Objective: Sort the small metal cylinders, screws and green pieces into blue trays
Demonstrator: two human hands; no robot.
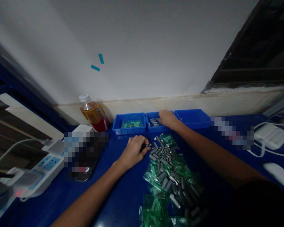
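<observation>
My left hand (135, 149) is at the upper left edge of a pile of metal pins (167, 157), thumb and curled fingers closed on a small shiny metal part (148, 145). Inside the middle blue bin (153, 128), several metal pins (153, 121) lie beside my right hand (167, 118). That hand's fingers are bent down and pressed together; their tips, and anything in them, are hidden. Small green plastic packets (156, 211) lie among the loose pins and nearer to me.
The left blue bin (117, 129) holds green packets; the right blue bin (192, 119) stands beside the middle one. A drink bottle (94, 115), a phone (85, 170) and a power strip (49, 162) with cables are on the left. White chargers (272, 135) and a white case (279, 174) lie right.
</observation>
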